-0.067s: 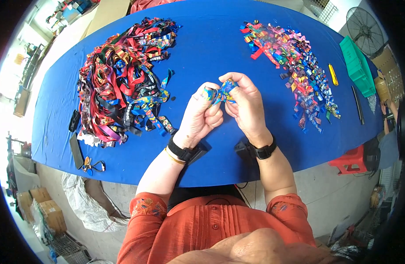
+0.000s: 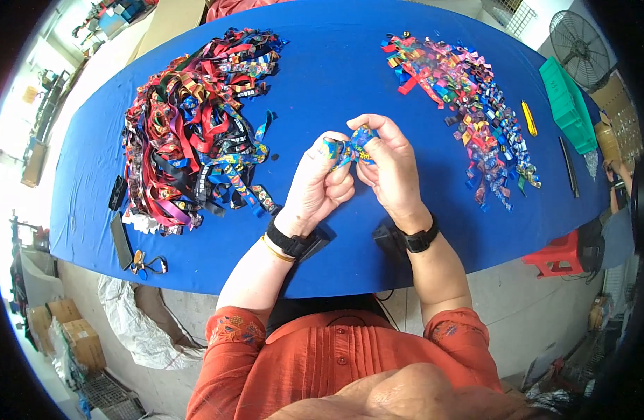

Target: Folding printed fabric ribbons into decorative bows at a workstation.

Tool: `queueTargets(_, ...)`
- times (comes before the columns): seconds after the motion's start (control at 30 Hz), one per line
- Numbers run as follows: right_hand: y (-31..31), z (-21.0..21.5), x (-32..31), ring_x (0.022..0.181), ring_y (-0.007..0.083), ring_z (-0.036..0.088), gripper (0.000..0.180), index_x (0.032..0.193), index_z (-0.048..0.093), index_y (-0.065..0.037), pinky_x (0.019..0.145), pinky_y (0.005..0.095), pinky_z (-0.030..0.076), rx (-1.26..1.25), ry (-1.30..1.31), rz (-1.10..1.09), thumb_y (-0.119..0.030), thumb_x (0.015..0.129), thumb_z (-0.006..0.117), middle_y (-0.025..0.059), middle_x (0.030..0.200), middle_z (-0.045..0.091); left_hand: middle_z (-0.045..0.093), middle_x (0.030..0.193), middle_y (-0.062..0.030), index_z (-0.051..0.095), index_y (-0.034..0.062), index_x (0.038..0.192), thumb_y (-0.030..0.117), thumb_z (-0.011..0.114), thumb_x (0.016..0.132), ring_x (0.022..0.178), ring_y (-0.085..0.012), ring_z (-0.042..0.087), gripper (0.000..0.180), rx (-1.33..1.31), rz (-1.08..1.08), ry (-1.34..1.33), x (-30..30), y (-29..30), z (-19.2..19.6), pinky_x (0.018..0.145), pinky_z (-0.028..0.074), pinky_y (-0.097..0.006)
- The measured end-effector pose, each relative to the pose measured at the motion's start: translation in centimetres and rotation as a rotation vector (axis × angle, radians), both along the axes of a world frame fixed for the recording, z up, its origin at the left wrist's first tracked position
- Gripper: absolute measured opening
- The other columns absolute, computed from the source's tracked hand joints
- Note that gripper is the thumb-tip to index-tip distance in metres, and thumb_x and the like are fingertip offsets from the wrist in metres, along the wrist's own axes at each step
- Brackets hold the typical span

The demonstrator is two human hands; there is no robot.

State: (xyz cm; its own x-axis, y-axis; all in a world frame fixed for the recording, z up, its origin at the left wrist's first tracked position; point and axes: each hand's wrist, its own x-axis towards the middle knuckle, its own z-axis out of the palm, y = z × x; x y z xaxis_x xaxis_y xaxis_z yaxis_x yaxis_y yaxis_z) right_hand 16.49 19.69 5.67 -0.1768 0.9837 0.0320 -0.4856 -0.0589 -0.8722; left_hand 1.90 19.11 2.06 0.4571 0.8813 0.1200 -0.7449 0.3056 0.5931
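Above the middle of the blue table, a blue printed ribbon (image 2: 362, 145) with yellow and multicoloured patterns is folded between my two hands. My left hand (image 2: 318, 176) is closed, with thumb and forefinger pinching one end of it. My right hand (image 2: 390, 164) pinches the other end between thumb and fingers. Part of the ribbon is hidden behind the fingertips. Left of my hands lies a large heap of loose printed ribbon strips (image 2: 178, 133), mostly red, black and blue. A spread of small folded ribbon pieces (image 2: 469, 105) in many colours lies to the right.
Right of the folded pieces lie a yellow cutter (image 2: 529, 118) and a dark rod (image 2: 568, 166), near a green crate (image 2: 568, 105). A grey strip-like case (image 2: 121, 240) and a small corded item (image 2: 143, 264) lie at the table's left front edge. A red stool (image 2: 554, 257) stands at right.
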Motion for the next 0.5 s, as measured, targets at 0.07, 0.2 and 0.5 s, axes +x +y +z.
queueTargets(0.07,0.0,0.6,0.0,0.047,-0.0019,0.034,0.022,0.114,0.061,-0.005,0.042,0.0172,0.027,0.044,-0.093,-0.017,-0.007,0.099,0.046,-0.0071,0.064,0.048,0.033,0.056,0.0051,0.056,0.0132,0.11,0.035,0.057,0.099,0.043,-0.0052,0.025,0.025,-0.082,-0.014,-0.084,-0.2,0.0,0.2,0.041,0.019,-0.022)
queueTargets(0.2,0.8,-0.2,0.8,0.064,-0.0014,0.053,0.023,0.115,0.064,-0.004,0.056,0.0162,0.044,0.357,-0.392,-0.085,-0.006,0.098,0.048,-0.0017,0.081,0.065,0.033,0.055,0.005,0.056,0.013,0.109,0.037,0.055,0.1,0.043,-0.0053,0.025,0.025,-0.12,0.009,-0.051,0.0,-0.2,0.6,0.04,0.02,-0.022)
queueTargets(0.5,0.8,-0.3,0.9,0.067,-0.001,0.054,0.017,0.11,0.064,-0.003,0.057,0.0161,0.044,0.377,-0.343,-0.071,-0.012,0.101,0.052,-0.0018,0.086,0.065,0.032,0.055,0.0051,0.057,0.014,0.108,0.043,0.05,0.101,0.041,-0.0057,0.025,0.031,-0.128,0.021,-0.017,0.1,-0.1,0.6,0.04,0.02,-0.022)
